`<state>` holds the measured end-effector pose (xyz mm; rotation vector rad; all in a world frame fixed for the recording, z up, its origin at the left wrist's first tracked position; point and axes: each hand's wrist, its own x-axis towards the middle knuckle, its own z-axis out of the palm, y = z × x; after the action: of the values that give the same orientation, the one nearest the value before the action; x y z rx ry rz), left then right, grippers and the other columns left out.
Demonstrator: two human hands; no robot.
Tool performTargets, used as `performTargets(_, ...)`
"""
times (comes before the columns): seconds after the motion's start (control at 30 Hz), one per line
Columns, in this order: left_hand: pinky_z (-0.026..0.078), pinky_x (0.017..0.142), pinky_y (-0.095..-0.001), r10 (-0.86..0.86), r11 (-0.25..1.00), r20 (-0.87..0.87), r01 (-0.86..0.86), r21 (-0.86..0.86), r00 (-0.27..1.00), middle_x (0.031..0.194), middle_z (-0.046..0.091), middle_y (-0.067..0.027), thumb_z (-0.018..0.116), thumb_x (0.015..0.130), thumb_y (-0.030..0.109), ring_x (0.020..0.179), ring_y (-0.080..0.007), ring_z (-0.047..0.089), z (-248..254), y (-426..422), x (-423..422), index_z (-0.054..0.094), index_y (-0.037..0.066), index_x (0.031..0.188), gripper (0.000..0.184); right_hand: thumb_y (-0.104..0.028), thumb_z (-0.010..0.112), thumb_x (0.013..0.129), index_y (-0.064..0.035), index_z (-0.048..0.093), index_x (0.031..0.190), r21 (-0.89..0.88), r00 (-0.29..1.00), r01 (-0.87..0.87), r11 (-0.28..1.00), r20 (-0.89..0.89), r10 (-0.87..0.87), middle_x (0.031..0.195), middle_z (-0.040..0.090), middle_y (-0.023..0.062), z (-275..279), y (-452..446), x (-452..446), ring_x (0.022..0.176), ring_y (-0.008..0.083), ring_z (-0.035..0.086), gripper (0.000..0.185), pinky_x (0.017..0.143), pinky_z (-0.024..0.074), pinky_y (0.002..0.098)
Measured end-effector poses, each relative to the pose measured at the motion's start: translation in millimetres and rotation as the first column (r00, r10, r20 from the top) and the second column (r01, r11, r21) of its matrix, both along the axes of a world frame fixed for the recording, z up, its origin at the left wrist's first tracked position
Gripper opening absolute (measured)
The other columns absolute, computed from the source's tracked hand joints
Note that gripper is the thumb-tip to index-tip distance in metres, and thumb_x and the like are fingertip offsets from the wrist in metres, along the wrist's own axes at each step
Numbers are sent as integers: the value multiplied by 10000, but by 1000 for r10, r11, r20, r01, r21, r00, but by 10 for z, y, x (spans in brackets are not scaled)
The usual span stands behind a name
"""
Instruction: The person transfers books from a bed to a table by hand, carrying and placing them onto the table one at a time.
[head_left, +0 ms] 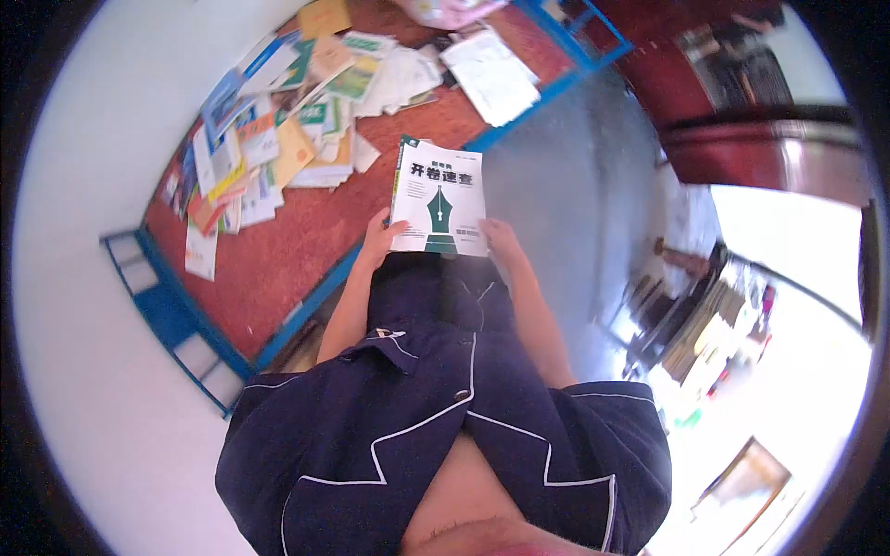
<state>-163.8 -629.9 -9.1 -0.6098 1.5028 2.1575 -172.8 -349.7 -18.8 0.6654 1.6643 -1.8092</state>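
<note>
A white book [464, 199] with a green pen-nib drawing and dark Chinese lettering on its cover is held upright before me. My left hand [381, 237] grips its lower left edge, thumb over the cover. At the lower right edge, my right hand [498, 238] closes round the book too, slightly blurred. To the left of the book, a wide heap of books and papers [301, 139] lies spread over a red-brown bed board [287, 250].
A blue metal bed frame [311, 320] edges the board, with a railed end [171, 320] at left. White sheets [491, 74] lie near the board's far edge. Grey floor [575, 185] runs along the right. Cluttered furniture [686, 324] stands farther right, blurred.
</note>
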Motion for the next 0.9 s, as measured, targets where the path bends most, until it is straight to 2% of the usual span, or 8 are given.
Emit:
performTargets(0.13,494,754,-291,-269,962,38,266,61,963,984,611,-88,624,792,59,832,-164,606,144,566,-388,525,-12,1100,332,-207,562,879,18,631,958,-5,952,303,953,42,-302,800,608,16,79,522,311,659,97,529,248,592,421,245)
performTargets(0.2,488,745,-283,-355,933,15,355,-56,935,982,611,-88,636,784,81,831,-162,606,156,962,-429,527,-6,1101,346,-221,560,880,30,629,961,27,936,352,936,-18,-351,774,597,11,-40,833,560,654,98,511,273,591,414,253)
performTargets(0.33,484,742,-279,-539,842,-60,537,-39,840,988,608,-90,639,783,96,840,-163,604,34,1746,-562,527,-9,1093,345,-232,556,879,46,626,951,144,857,515,845,-78,-509,743,588,11,274,1423,827,655,100,499,295,593,410,260)
performTargets(0.4,485,741,-281,-595,804,-87,593,-45,799,975,608,-90,631,790,94,831,-163,606,54,2192,-590,527,-14,1081,327,-236,548,879,54,624,937,127,824,565,815,-140,-550,731,583,14,361,1765,988,663,98,494,305,596,407,262)
performTargets(0.43,477,720,-271,-577,816,-53,578,7,815,929,605,-74,623,786,64,817,-142,592,168,2448,-617,555,-1,985,220,-236,539,881,54,624,922,152,814,579,801,-165,-557,744,582,20,331,1928,1016,665,96,486,305,595,404,263)
performTargets(0.53,475,720,-266,-635,768,-12,632,103,773,926,602,-74,605,796,56,808,-138,590,226,3108,-655,553,0,970,191,-239,539,881,59,621,920,180,750,660,730,-206,-628,740,574,22,407,2419,1167,660,97,477,311,593,403,269)
performTargets(0.77,479,686,-261,-779,616,-83,784,79,621,898,601,-70,585,797,41,777,-133,590,172,4359,-859,547,-3,936,151,-217,534,884,59,607,959,87,550,833,546,-238,-801,804,622,44,548,3226,1358,711,106,549,295,646,445,257)
performTargets(0.9,475,688,-255,-849,521,-53,850,78,525,871,602,-64,585,793,40,768,-127,589,142,5113,-1051,546,-3,924,143,-214,541,884,63,607,965,141,457,889,435,-260,-850,808,625,49,519,3673,1344,701,104,549,296,633,447,254)
